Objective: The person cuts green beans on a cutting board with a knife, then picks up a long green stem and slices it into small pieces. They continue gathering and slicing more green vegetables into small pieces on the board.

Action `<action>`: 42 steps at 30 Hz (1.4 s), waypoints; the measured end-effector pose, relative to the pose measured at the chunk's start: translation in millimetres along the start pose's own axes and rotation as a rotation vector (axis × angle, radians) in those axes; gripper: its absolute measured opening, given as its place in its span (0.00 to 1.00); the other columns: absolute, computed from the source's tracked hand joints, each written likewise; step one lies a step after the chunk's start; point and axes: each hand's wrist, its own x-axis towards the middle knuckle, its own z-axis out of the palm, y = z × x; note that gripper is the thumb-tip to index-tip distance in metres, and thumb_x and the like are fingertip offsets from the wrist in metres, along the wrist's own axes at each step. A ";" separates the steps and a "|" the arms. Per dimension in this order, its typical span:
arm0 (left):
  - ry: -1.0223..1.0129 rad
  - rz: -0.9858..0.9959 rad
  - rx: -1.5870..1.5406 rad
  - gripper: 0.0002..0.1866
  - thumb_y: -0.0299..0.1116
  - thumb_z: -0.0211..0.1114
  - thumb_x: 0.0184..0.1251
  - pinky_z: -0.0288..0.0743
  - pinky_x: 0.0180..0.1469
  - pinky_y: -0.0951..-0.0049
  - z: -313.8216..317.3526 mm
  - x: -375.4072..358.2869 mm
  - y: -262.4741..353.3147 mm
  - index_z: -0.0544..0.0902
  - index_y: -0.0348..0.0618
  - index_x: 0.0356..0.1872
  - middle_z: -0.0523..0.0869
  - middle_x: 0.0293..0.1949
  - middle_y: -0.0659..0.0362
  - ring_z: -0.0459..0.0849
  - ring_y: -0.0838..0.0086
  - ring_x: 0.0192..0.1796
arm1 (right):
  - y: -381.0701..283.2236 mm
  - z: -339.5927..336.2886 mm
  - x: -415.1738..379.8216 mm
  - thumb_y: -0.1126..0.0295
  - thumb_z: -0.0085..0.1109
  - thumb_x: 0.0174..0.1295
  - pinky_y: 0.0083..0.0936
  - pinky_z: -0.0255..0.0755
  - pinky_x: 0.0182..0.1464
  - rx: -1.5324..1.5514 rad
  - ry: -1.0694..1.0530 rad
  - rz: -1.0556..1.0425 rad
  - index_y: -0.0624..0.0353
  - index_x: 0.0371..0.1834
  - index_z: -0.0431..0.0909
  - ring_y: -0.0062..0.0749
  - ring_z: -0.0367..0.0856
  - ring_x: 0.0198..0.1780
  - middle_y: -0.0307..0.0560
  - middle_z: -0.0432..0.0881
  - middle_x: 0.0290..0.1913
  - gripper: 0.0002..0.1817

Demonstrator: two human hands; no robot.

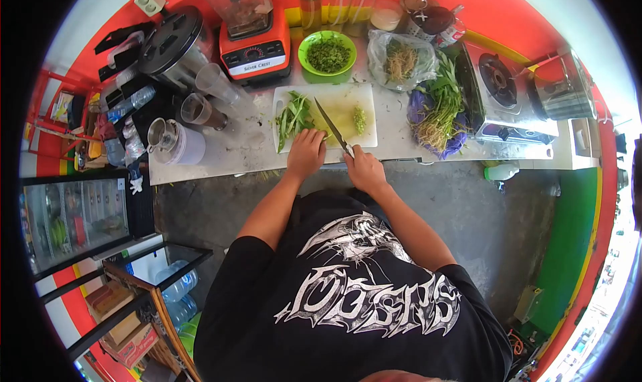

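Observation:
My right hand (366, 169) is closed around the handle of a kitchen knife (332, 124). Its long blade points away from me and to the left, over a white cutting board (366, 94). At the board's front edge rests my left hand (307, 154), fingers curled; what they hold, if anything, is hidden. Just beyond that hand, loose leafy greens (294, 118) lie on the left part of the board. A small pile of chopped green pieces (360, 120) sits on the right part, beyond the knife hand.
Behind the board stands a green bowl (303, 54) of chopped greens, with a red blender (255, 54) to its left. Plastic cups and a white container (186, 145) occupy the left. Rightward are a clear bag (401, 61), a bunch of rooted greens (441, 108) and a gas stove (508, 94).

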 end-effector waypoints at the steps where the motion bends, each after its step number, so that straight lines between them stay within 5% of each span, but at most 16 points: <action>1: 0.000 -0.014 0.001 0.11 0.29 0.62 0.67 0.72 0.54 0.58 0.3 -0.2 -0.6 0.80 0.41 0.49 0.79 0.42 0.55 0.78 0.56 0.50 | -4.3 -0.6 -1.4 0.55 0.51 0.75 0.58 0.78 0.44 -0.013 -0.004 0.006 0.62 0.48 0.71 0.69 0.85 0.38 0.68 0.85 0.33 0.18; 10: 0.001 -0.016 0.042 0.15 0.31 0.62 0.66 0.72 0.56 0.58 7.8 -3.0 -7.6 0.80 0.40 0.52 0.82 0.46 0.54 0.78 0.58 0.51 | -28.4 -13.0 -19.4 0.64 0.52 0.73 0.49 0.84 0.40 -0.340 -0.106 -0.020 0.65 0.48 0.70 0.58 0.90 0.40 0.64 0.88 0.34 0.13; 13: -0.020 -0.024 0.018 0.15 0.31 0.62 0.66 0.72 0.57 0.58 7.8 -3.2 -6.7 0.81 0.40 0.52 0.82 0.46 0.54 0.78 0.57 0.52 | -25.5 -5.6 -20.0 0.63 0.49 0.76 0.55 0.81 0.45 -0.288 -0.227 0.040 0.67 0.49 0.66 0.67 0.87 0.41 0.69 0.87 0.36 0.15; 25: -0.012 -0.029 0.028 0.16 0.30 0.61 0.65 0.72 0.56 0.56 7.5 -3.4 -6.2 0.81 0.39 0.54 0.81 0.47 0.54 0.78 0.57 0.51 | -18.5 3.1 2.0 0.65 0.49 0.76 0.56 0.79 0.51 -0.185 -0.243 0.032 0.68 0.51 0.63 0.70 0.85 0.48 0.75 0.85 0.40 0.15; 28: -0.001 -0.032 0.006 0.16 0.30 0.61 0.66 0.71 0.56 0.56 7.6 -3.5 -5.6 0.81 0.39 0.54 0.81 0.47 0.54 0.77 0.56 0.51 | -21.5 6.2 -9.3 0.72 0.51 0.69 0.49 0.83 0.49 -0.199 -0.231 0.069 0.68 0.52 0.63 0.64 0.88 0.46 0.72 0.86 0.42 0.14; 34: -0.009 -0.057 0.006 0.16 0.30 0.60 0.67 0.71 0.57 0.56 5.1 -2.9 -3.0 0.81 0.38 0.54 0.81 0.47 0.53 0.77 0.56 0.51 | -14.8 16.1 2.2 0.66 0.50 0.74 0.59 0.77 0.52 -0.172 -0.219 0.031 0.68 0.51 0.63 0.72 0.85 0.47 0.77 0.84 0.42 0.15; 37: -0.026 -0.060 0.003 0.15 0.30 0.59 0.68 0.71 0.58 0.56 4.9 -2.4 -2.7 0.81 0.38 0.54 0.81 0.46 0.53 0.77 0.56 0.52 | -18.6 6.5 5.0 0.72 0.51 0.70 0.51 0.82 0.50 -0.190 -0.221 0.045 0.68 0.52 0.63 0.66 0.87 0.47 0.72 0.86 0.43 0.14; 42: 0.021 -0.042 -0.016 0.14 0.30 0.59 0.69 0.71 0.57 0.57 7.0 -3.8 -4.8 0.81 0.38 0.53 0.81 0.45 0.53 0.78 0.57 0.51 | -23.8 12.0 -8.3 0.72 0.50 0.70 0.52 0.81 0.53 -0.169 -0.230 0.103 0.68 0.53 0.64 0.66 0.87 0.49 0.74 0.86 0.44 0.14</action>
